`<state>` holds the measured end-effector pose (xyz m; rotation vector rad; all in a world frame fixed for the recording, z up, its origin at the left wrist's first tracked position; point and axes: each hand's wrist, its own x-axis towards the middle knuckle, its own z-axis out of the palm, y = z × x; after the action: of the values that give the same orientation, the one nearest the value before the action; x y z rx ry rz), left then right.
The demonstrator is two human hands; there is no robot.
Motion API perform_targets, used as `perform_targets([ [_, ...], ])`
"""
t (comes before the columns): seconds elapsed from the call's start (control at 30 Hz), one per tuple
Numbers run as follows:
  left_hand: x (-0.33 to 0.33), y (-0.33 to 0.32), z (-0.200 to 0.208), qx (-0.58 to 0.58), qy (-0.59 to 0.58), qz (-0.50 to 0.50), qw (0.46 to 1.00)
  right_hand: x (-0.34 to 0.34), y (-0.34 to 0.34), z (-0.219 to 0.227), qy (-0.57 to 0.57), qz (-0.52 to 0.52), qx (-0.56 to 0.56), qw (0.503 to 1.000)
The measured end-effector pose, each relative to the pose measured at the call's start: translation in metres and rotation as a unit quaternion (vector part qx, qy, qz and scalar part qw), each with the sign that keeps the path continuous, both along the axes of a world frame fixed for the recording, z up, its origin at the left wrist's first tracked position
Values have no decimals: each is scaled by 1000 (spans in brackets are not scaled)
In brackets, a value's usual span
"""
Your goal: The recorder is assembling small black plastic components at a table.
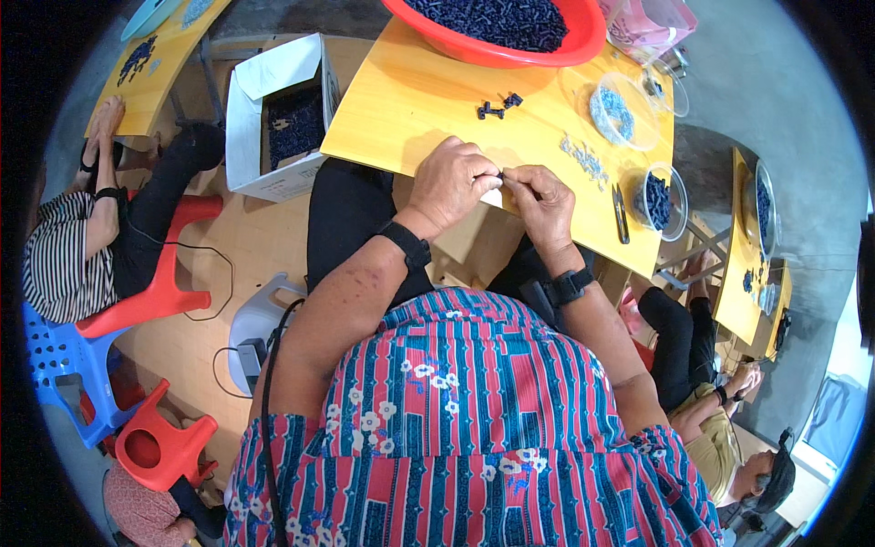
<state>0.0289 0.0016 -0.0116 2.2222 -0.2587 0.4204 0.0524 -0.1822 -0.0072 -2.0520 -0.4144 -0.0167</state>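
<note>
Just over the near edge of the yellow table, my left hand and my right hand meet fingertip to fingertip. Both are closed in a pinch on a tiny dark piece, mostly hidden by the fingers; its kind is too small to make out. Beyond them lie several small black plastic parts. To the right of these is a scatter of small clear pieces. A slim dark hand tool, perhaps tweezers, rests near the right edge, beside a clear tub of dark parts.
At the table's far side stands a red basin heaped with dark parts. A clear tub holds light-blue pieces. Left of the table, an open white carton contains dark parts. Other people sit at tables on both sides, near red stools.
</note>
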Motion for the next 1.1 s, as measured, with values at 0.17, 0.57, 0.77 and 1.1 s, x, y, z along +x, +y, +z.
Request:
perform_targets([
  [0.17, 2, 0, 1, 1, 17, -6, 1000, 3, -1, -1, 0, -11, -9, 1000],
  [0.57, 4, -1, 5, 3, 41, -9, 999, 6, -3, 1, 25, -4, 6, 1000],
  [0.77, 2, 0, 2, -2, 48, -4, 999, 5, 0, 9, 74, -4, 19, 997],
  [1.1, 3, -1, 3, 4, 44, 1, 999, 11, 0, 5, 56, 13, 11, 998],
])
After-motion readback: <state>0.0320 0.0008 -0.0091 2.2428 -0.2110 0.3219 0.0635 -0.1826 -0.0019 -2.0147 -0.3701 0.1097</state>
